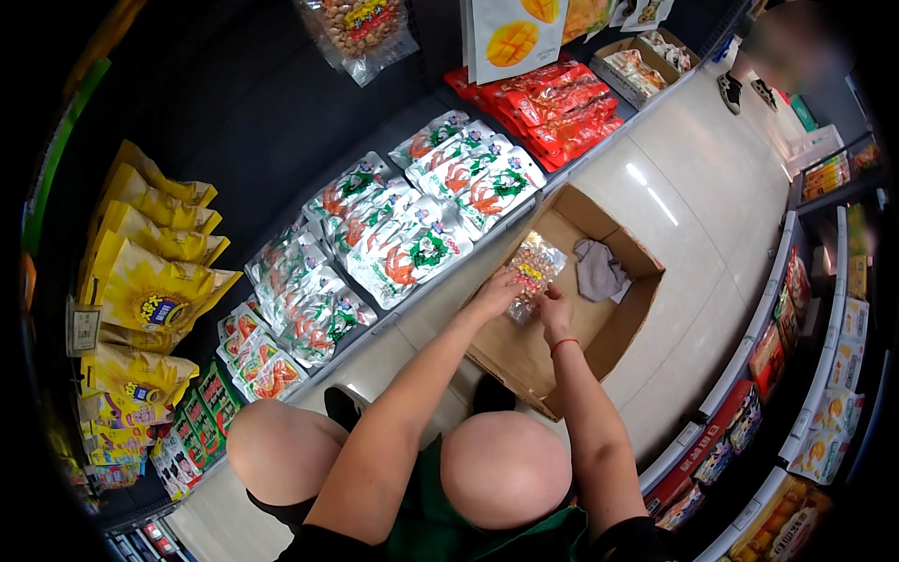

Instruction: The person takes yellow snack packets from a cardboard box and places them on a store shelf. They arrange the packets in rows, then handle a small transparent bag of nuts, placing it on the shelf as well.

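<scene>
Over an open cardboard box (637, 314) on the floor, I hold a clear packet of peanuts (536, 259) with a yellow and red label. The fingers of my left hand (496, 294) are closed on its left edge. My right hand (556, 317), with a thin red band at the wrist, pinches the packet's lower right side. A crumpled grey cloth (599, 270) lies in the box to the right of the packet, with a bit of white paper beside it.
Silver snack pouches (403, 253) and red packets (552, 108) lie on the low shelf at left. Yellow bags (145, 290) stand farther left; a similar peanut bag (361, 28) hangs above. Stocked shelves (787, 309) line the right. A person's shoes (730, 92) show at far right.
</scene>
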A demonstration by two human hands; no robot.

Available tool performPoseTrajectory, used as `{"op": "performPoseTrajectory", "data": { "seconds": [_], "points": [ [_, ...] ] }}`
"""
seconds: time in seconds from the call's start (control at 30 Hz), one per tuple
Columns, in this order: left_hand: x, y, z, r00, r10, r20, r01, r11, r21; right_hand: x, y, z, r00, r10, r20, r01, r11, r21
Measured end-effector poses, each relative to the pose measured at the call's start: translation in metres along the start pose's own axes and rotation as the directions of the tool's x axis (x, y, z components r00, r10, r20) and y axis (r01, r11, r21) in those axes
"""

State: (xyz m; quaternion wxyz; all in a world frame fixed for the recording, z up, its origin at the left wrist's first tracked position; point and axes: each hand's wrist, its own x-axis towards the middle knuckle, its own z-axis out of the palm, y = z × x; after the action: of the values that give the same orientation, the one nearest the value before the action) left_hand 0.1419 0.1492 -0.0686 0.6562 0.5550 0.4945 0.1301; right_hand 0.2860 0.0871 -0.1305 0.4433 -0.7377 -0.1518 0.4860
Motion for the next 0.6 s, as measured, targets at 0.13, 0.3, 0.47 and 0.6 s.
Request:
{"op": "performPoseTrajectory", "data": {
  "seconds": [0.13, 0.3, 0.47, 0.6],
  "points": [
    [-0.004, 0.005, 0.003, 1.000, 0.011, 0.009, -0.011, 1.000, -0.006, -0.010, -0.009, 0.003, 0.998, -0.061, 0.032, 0.062, 0.997, -0.038],
    [-0.013, 0.017, 0.003, 0.995, 0.073, 0.060, -0.065, 0.989, -0.135, -0.050, -0.050, 0.004, 0.999, 0.004, 0.033, 0.000, 0.996, -0.093],
    [-0.033, 0.049, -0.009, 0.987, 0.160, 0.033, -0.151, 0.968, -0.200, -0.064, -0.075, 0.008, 0.966, -0.189, 0.174, 0.174, 0.980, 0.100],
    [-0.059, 0.088, -0.031, 0.946, 0.306, -0.106, -0.309, 0.951, -0.013, -0.093, -0.133, 0.031, 0.890, -0.386, 0.243, 0.350, 0.920, 0.180]
  ]
}}
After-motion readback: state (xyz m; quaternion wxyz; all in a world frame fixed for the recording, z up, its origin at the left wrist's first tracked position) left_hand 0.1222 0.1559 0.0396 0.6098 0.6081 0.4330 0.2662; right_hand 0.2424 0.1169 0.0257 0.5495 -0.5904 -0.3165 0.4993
